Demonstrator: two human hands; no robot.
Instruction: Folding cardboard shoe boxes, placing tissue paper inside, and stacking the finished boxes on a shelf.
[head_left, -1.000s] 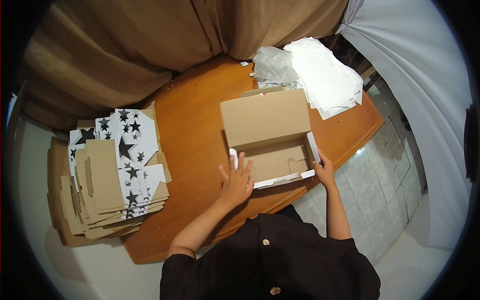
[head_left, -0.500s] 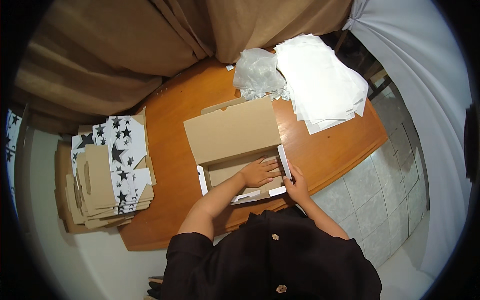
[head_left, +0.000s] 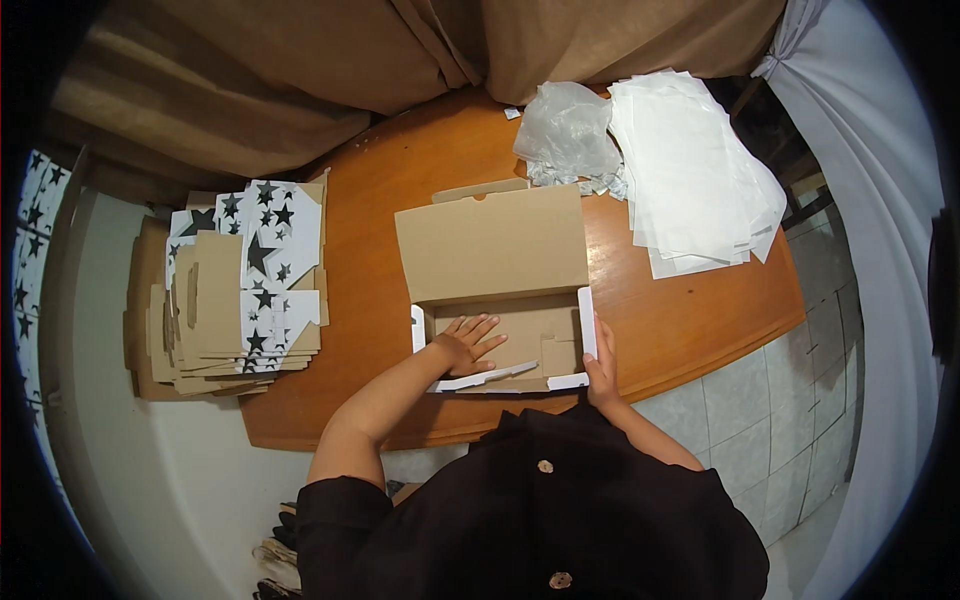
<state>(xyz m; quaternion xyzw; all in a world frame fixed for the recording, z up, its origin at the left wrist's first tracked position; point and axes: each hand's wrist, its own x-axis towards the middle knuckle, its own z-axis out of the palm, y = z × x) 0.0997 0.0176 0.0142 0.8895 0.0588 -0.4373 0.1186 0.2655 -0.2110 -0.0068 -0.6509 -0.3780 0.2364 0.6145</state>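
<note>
Since half a second ago our left hand (head_left: 468,343) has slid a little deeper across the floor of the cardboard box (head_left: 500,300), while our right hand (head_left: 600,365) keeps its place at the box's right wall. Our left grip is released: the palm lies flat on the brown inner floor with the fingers (head_left: 488,330) spread, clasping nothing. Our right grip closes on the white-edged right side flap (head_left: 588,325), thumb and fingers pinching it upright; how tightly, we cannot tell.

Just in front of our left hand, at the near edge of the box, a white front flap (head_left: 490,377) lies tilted inward, not yet standing. Beyond both hands the box's wide lid (head_left: 490,243) is thrown open and lies back, away from us. The box rests on the wooden tabletop (head_left: 380,200), near the edge closest to our body.

Farther out past the right hand, a loose stack of white paper sheets (head_left: 690,170) spreads over the far corner, and a crumpled clear plastic bag (head_left: 565,130) sits just beside it, touching the sheets. Well apart to the left of our left hand, a pile of flat box blanks (head_left: 240,290), brown with black stars on white, rests off the tabletop's edge. Brown curtains (head_left: 300,60) hang behind everything.
</note>
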